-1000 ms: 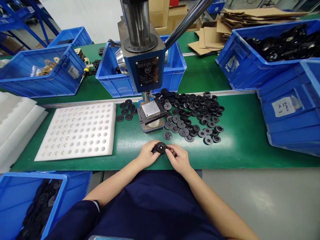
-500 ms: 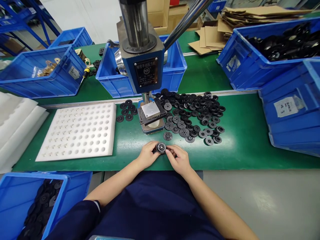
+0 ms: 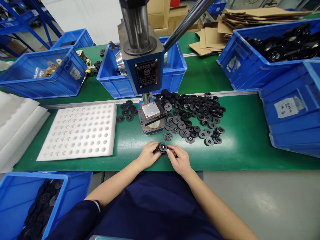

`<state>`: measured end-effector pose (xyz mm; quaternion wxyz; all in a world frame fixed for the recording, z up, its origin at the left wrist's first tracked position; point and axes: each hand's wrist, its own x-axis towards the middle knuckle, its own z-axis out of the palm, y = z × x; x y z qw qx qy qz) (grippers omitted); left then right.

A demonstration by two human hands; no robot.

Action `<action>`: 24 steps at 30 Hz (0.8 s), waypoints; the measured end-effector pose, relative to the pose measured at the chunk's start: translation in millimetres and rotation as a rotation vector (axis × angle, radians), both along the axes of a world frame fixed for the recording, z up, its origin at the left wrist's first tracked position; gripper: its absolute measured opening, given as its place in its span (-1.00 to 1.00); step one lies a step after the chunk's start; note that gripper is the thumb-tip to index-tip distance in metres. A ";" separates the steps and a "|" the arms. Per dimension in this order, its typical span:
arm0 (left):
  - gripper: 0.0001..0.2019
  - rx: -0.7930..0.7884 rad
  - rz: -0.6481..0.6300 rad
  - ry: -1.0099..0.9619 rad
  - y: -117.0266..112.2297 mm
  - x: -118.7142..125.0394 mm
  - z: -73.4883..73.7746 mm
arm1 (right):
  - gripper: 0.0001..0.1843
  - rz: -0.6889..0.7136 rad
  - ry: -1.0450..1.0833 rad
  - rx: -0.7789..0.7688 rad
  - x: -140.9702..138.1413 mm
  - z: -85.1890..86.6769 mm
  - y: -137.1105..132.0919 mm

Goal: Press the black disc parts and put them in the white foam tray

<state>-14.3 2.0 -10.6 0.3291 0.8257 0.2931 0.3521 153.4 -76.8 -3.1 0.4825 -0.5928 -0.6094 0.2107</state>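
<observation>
A round black plastic wheel [image 3: 162,147] with a light spot at its centre is held just above the near edge of the green table [image 3: 240,143]. My left hand [image 3: 149,154] grips its left side between thumb and fingers. On the other side, the thumb and fingertips of my right hand [image 3: 179,159] close on the wheel's right rim. Beyond my hands stands a hand press [image 3: 147,71], with a metal block [image 3: 150,110] under its ram. Many loose black discs [image 3: 184,133] lie in a spread to the right of the press base.
A white foam tray [image 3: 93,133], partly filled with small clear pieces, lies left. A small group of black discs [image 3: 129,117] sits between tray and press. Blue bins [image 3: 287,113] stand right, behind the press and left; another bin [image 3: 63,196] with black parts is at lower left.
The wheel stays between both hands and has tilted slightly. My hands have hardly moved; the whole view has shifted a little.
</observation>
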 end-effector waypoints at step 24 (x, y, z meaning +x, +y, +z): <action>-0.66 -0.517 0.419 -0.346 191.3 -100.4 143.6 | -0.79 -0.007 -0.008 0.107 -1.6 -9.2 10.6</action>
